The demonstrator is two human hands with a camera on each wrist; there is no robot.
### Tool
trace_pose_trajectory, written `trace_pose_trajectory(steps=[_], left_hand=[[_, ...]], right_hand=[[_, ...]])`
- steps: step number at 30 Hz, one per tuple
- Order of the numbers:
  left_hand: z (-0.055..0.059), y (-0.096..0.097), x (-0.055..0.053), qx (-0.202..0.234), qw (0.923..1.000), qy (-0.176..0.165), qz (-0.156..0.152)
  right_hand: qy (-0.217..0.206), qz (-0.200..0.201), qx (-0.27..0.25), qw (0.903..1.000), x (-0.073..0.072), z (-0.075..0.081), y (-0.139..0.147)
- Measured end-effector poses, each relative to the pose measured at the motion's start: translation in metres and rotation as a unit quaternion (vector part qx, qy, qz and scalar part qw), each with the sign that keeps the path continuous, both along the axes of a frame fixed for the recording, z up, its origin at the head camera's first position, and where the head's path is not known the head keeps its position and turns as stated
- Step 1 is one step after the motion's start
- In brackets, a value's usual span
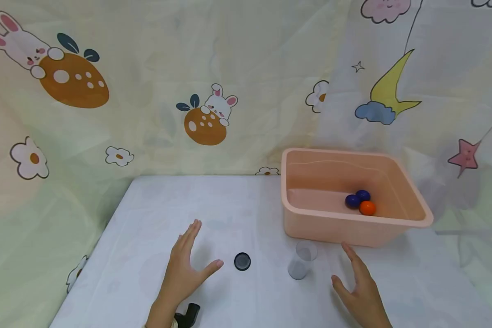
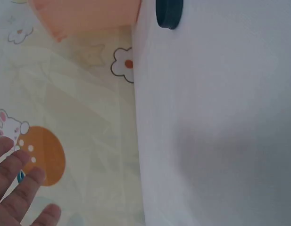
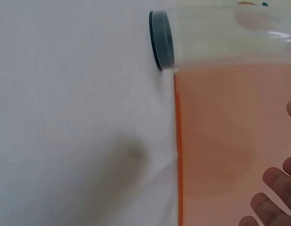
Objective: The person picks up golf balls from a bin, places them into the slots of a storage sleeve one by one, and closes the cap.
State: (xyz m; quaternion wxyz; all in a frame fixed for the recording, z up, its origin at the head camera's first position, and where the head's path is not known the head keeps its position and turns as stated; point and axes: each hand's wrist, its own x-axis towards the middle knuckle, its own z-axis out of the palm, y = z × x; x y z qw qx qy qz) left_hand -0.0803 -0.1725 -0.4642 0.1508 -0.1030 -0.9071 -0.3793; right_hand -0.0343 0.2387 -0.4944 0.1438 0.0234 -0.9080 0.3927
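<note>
My left hand (image 1: 184, 269) hovers over the left part of the table, its fingers extended and its thumb spread toward a small round dark lid (image 1: 242, 261). Lying flat on the tabletop, the lid also shows at the top of the left wrist view. A clear, see-through cup (image 1: 302, 264) stands upright to the right of the lid. My right hand (image 1: 361, 291) is just right of the cup, apart from it, with thumb and fingers spread and nothing held. In the right wrist view, the cup (image 3: 220, 37) overlaps the peach bin behind it.
Behind the cup, at the back right, sits a peach plastic bin (image 1: 332, 228). Inside are two dark blue balls (image 1: 357, 198) and an orange ball (image 1: 367, 208). A patterned cloth (image 1: 147, 68) hangs behind the white table (image 1: 168, 196). A black object (image 1: 188, 315) shows by the left wrist.
</note>
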Motion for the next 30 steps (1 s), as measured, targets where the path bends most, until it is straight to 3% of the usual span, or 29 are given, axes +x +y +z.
trace_pose_trajectory(steps=[4, 8, 14, 18, 22, 26, 30], left_hand=[[0.011, 0.003, -0.014, 0.066, 0.9971, -0.007, -0.038], [0.021, 0.007, -0.029, 0.12, 0.9902, -0.006, -0.072], [0.034, 0.017, -0.05, 0.177, 0.9752, -0.007, -0.133], [0.046, 0.027, -0.065, 0.202, 0.964, -0.017, -0.172], [0.058, 0.035, -0.08, 0.221, 0.9537, -0.036, -0.201], [0.068, 0.043, -0.093, 0.218, 0.9491, -0.063, -0.218], [0.079, 0.051, -0.107, 0.211, 0.9446, -0.088, -0.236]], right_hand=[[0.035, 0.047, -0.04, 0.9975, -0.005, -0.004, -0.006], [0.032, 0.086, -0.095, 0.9912, -0.012, -0.009, -0.01], [-0.024, 0.123, -0.185, 0.9748, -0.017, -0.01, -0.015], [-0.089, 0.118, -0.223, 0.9634, -0.023, -0.008, -0.018], [-0.136, 0.112, -0.245, 0.9534, -0.029, -0.009, -0.019], [-0.168, 0.127, -0.257, 0.9433, -0.031, -0.013, -0.02], [-0.174, 0.143, -0.257, 0.9399, -0.033, -0.017, -0.021]])
